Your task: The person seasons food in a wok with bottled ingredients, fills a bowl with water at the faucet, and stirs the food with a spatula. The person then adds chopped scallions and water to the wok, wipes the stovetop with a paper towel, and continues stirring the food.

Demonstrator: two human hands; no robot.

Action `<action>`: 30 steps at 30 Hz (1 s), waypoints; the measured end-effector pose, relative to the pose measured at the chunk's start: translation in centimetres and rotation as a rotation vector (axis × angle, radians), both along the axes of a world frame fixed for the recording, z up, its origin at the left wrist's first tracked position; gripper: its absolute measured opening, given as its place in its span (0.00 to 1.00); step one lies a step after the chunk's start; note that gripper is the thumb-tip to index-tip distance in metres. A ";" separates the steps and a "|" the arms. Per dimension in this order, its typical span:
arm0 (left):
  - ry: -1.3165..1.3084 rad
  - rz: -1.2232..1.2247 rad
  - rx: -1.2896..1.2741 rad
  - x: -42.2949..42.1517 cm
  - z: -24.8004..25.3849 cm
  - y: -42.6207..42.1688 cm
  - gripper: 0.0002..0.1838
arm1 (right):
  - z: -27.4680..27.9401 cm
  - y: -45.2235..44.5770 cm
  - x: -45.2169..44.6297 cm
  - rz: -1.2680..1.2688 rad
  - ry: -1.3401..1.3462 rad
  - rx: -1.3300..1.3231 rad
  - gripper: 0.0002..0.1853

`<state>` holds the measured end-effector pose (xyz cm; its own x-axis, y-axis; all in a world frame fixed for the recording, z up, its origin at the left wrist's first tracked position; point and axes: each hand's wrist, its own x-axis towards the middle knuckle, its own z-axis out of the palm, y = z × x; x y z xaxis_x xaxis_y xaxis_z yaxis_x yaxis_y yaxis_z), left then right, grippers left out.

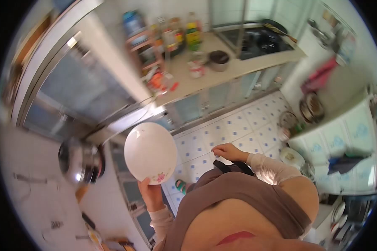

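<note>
My left hand grips the lower rim of a white oval plate with a pink flower print near that edge. The plate is tilted so its broad face shows, and my left fingers are mostly hidden by it. To the right, my right hand hangs over the tiled floor with its fingers curled in. It touches no object that I can make out, and whether something small is inside it is hidden.
A counter at the back bears bottles, a dark-topped pot and a gas stove. On the left stands a shiny metal kettle. Cabinets line the right side above the tiled floor.
</note>
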<state>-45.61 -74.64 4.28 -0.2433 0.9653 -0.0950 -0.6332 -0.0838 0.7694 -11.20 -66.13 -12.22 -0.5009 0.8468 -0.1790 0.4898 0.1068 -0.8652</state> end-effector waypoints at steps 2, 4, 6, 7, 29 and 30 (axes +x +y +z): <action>-0.029 -0.182 -0.005 6.8 0.7 6.1 0.31 | 1.4 0.1 6.8 -0.233 0.074 -0.024 0.17; -0.054 -0.338 -0.007 13.3 0.2 11.8 0.30 | 2.2 0.0 12.7 -0.439 0.149 -0.119 0.17; -0.032 -0.470 -0.029 19.7 -0.3 17.5 0.30 | 2.7 -0.7 17.4 -0.634 0.218 -0.161 0.17; -0.021 -0.533 -0.039 23.1 -0.6 20.2 0.31 | 1.6 -1.1 19.6 -0.687 0.298 -0.136 0.17; 0.160 -0.843 0.099 82.8 -2.5 70.9 0.22 | -0.4 20.9 66.4 -1.449 0.334 0.015 0.15; 0.165 -0.835 0.085 84.5 -3.4 72.6 0.22 | -0.2 23.2 68.9 -1.409 0.149 0.076 0.15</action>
<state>38.88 -2.06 0.84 0.5461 0.8368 -0.0401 -0.3933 0.2984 0.8696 57.71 -42.93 -12.38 0.7478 0.6507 -0.1320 0.1304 -0.3389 -0.9318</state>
